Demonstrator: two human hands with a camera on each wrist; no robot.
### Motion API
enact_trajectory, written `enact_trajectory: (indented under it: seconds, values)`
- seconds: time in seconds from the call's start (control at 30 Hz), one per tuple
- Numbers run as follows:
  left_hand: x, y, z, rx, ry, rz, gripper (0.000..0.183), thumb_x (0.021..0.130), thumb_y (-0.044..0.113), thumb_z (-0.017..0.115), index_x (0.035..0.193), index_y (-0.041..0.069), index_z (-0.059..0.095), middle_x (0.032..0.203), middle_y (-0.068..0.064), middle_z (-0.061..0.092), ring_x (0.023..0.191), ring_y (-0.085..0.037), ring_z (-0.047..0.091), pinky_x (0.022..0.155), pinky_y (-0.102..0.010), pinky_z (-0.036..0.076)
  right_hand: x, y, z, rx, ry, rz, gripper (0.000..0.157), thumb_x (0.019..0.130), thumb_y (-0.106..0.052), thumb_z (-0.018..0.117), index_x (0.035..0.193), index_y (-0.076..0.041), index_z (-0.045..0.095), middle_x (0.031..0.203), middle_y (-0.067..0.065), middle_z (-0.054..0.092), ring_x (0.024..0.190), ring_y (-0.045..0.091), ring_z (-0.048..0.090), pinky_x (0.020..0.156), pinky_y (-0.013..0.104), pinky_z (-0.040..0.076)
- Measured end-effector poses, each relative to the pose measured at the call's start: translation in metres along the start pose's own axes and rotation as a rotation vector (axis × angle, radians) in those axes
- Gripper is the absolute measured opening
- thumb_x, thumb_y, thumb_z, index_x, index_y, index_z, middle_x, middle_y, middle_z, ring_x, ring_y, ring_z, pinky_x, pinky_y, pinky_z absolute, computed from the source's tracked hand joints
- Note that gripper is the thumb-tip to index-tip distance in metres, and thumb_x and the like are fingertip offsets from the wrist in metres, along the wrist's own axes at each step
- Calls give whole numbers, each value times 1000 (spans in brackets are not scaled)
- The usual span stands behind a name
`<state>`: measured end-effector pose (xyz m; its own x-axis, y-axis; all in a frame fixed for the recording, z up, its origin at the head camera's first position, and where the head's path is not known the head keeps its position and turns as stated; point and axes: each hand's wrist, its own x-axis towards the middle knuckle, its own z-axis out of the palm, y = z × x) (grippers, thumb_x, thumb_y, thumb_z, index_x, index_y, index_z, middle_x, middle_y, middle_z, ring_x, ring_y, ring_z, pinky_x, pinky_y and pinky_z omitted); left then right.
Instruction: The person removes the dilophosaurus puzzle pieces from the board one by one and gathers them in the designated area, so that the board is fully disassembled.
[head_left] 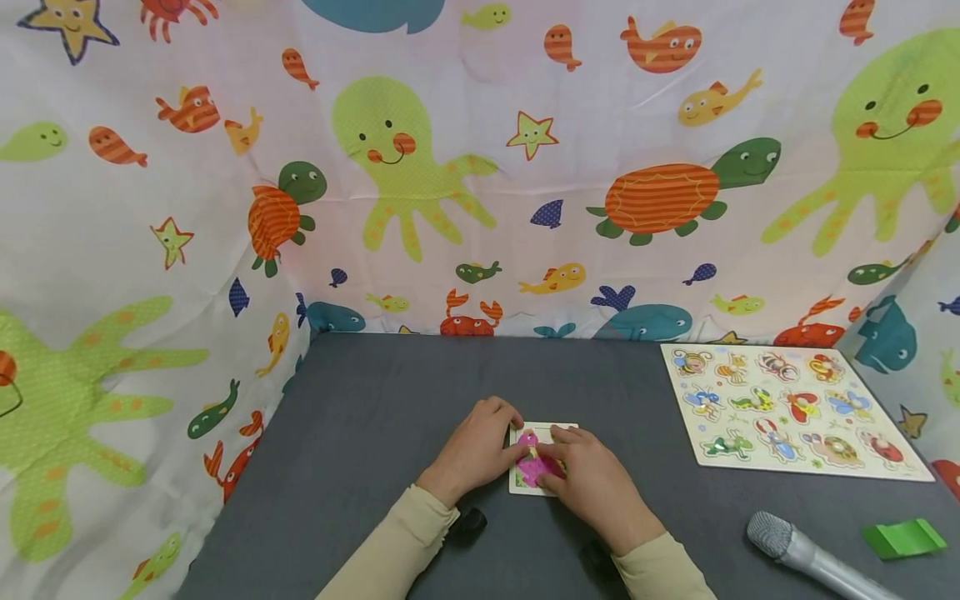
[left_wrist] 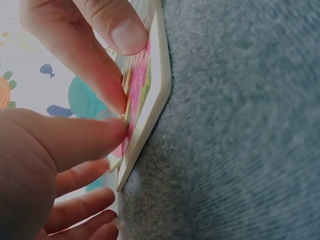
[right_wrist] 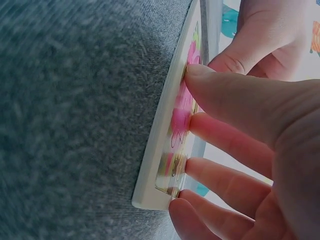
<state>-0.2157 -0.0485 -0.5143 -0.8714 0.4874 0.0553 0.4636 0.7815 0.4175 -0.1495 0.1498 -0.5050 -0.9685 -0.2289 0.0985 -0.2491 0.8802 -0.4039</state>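
A small square puzzle board (head_left: 534, 492) with a pale border lies on the dark table, a pink picture (head_left: 529, 473) inside it. The left hand (head_left: 474, 450) lies over its left side. Its thumb (left_wrist: 107, 136) touches the pink picture, while the other fingers reach past the board's edge, loosely bent. From the right comes the right hand (head_left: 600, 483), its thumb (right_wrist: 220, 87) and fingertips resting on the picture and along the border. Both hands cover parts of the picture, and the two come close together over its middle.
A large cream puzzle board (head_left: 795, 408) with several insect pieces lies at the back right. Nearer on the right are a silver microphone (head_left: 817, 558) and a green block-like object (head_left: 903, 539). A sea-animal cloth (head_left: 465, 275) hangs behind the table and along its sides.
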Motion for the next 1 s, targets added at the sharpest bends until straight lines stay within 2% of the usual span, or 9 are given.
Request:
enact_trajectory:
  seconds: [0.17, 0.33, 0.57, 0.73, 1.0]
  values:
    - [1, 1, 3, -6, 17, -7, 31, 101, 41, 78, 121, 17, 73, 120, 0, 66, 107, -16, 58, 97, -35, 56, -1, 0, -1, -1, 2, -8, 40, 87, -28, 91, 124, -14, 83, 144, 18, 71, 136, 42, 65, 112, 58, 53]
    - [2, 1, 4, -60, 35, -2, 27, 102, 38, 77, 118, 17, 73, 109, 2, 66, 95, -11, 57, 87, -30, 56, 0, 1, 0, -13, 6, -4, 42, 87, -28, 92, 125, -14, 82, 143, 18, 71, 135, 42, 66, 112, 58, 53]
    - [1, 0, 3, -96, 45, -33, 22, 102, 35, 77, 116, 18, 75, 107, 2, 69, 91, -8, 59, 85, -28, 56, 0, -2, 0, -12, 4, -25, 41, 87, -28, 92, 124, -14, 83, 143, 18, 71, 135, 42, 65, 112, 57, 53]
    - [1, 0, 4, -128, 65, -23, 19, 102, 32, 77, 115, 18, 75, 105, 4, 70, 90, -6, 62, 83, -26, 58, -1, -3, -2, -11, 6, -17, 41, 87, -27, 92, 125, -14, 82, 144, 18, 71, 136, 42, 65, 112, 57, 53]
    - [3, 0, 6, -259, 95, -17, 9, 102, 25, 78, 109, 20, 77, 95, 8, 72, 80, -2, 61, 77, -21, 56, -1, -3, -4, -18, -9, -5, 43, 87, -27, 92, 126, -13, 82, 145, 18, 70, 137, 42, 64, 113, 57, 52]
